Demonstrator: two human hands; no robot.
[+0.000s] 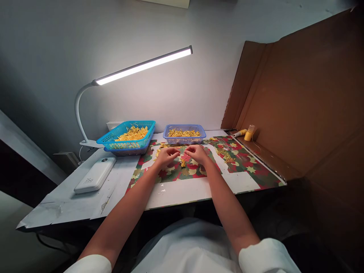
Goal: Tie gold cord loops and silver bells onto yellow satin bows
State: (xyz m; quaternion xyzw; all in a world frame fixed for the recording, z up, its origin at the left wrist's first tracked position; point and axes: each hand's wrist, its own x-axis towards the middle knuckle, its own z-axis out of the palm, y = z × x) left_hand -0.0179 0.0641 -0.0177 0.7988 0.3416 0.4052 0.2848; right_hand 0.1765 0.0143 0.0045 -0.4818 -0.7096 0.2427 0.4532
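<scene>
My left hand (167, 156) and my right hand (197, 153) rest close together on a red and green patterned sheet (244, 161) on the table. Both have their fingers curled inward in a pinch. A small yellow piece (182, 162) lies on the sheet just below the gap between them. What the fingers hold is too small to make out. A few more yellow pieces (162, 146) lie on the sheet just beyond my left hand.
A blue basket (126, 137) of yellow pieces stands at the back left, a smaller lilac basket (184, 134) of them behind my hands. A lit white desk lamp (142, 67) arches overhead. A white power bank (95, 174) lies left. Yellow thread spools (249, 132) sit by the cardboard wall (298, 102).
</scene>
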